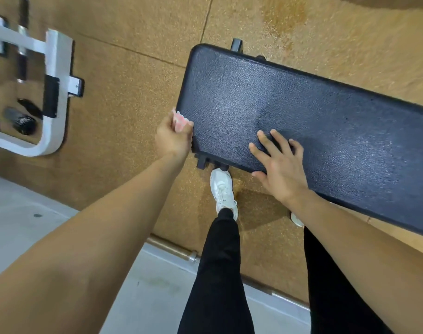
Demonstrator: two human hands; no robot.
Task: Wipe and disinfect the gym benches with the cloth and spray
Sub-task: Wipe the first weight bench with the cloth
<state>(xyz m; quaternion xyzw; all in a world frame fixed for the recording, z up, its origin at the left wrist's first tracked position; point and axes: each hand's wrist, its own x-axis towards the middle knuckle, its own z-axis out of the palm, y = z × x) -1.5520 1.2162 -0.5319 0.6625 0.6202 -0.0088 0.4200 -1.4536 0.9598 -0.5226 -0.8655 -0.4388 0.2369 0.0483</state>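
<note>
A black padded gym bench (302,112) runs from the middle of the view off to the right. My left hand (173,138) grips a pink cloth (180,120) and holds it against the bench's left end edge. My right hand (279,165) lies flat on the pad near its front edge, fingers spread and straight. No spray bottle is in view.
A white metal equipment frame (53,92) with dark weights (24,124) stands on the brown speckled floor (133,68) at the left. My legs in black trousers and a white shoe (222,189) are right below the bench's front edge. Grey flooring (24,213) lies at lower left.
</note>
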